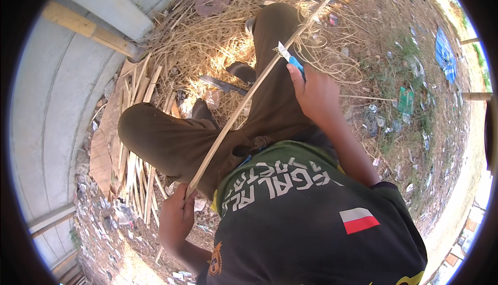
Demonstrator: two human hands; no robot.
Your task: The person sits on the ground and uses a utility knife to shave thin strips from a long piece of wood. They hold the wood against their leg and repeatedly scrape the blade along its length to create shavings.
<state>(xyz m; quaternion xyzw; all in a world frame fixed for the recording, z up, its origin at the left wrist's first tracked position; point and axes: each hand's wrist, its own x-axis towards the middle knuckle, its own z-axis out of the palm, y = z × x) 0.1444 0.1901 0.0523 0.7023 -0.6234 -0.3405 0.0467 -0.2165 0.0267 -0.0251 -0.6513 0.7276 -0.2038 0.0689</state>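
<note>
A heap of straw-like shavings [207, 41] and a stack of split wooden slats [137, 129] are shown lying beside the seated person's legs. A long thin wooden strip [249, 95] is held slantwise across the lap, its near end gripped in the closed left hand [176, 217]. A small blue-handled knife [290, 59], clasped in the closed right hand [316, 95], is set with its blade against the strip.

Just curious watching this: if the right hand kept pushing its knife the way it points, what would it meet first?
Likely only more of the bamboo strip: the right hand sets the blue-handled knife against it. Depth unclear.
</note>
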